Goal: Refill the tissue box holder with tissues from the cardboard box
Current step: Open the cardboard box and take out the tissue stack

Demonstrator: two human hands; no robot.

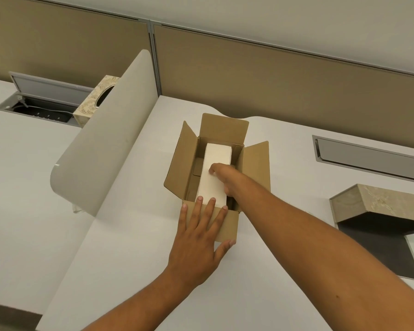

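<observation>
Two hands: both reach to the cardboard box (pixel 215 173), head view.
Left hand (pixel 201 232): spread flat, fingers extended, pressed on the near flap and near wall of the box; two fingertips (pixel 199 199) touch the end of the tissues; grips nothing.
Right hand (pixel 222 176): inside the box, curled over the tissue stack (pixel 216 168), thumb on its top face and fingers down its right side, closed around it.
Tissue stack: white block lying lengthwise in the box, its right side against the right wall, a gap on its left.
Cardboard box: flaps open, standing on the white tabletop (pixel 134 247).
Tissue box holder (pixel 382 206): patterned, opened, on the tabletop to the right, well apart from the box.
Second patterned tissue box (pixel 95 103): beyond the curved divider (pixel 105 144), far left.
</observation>
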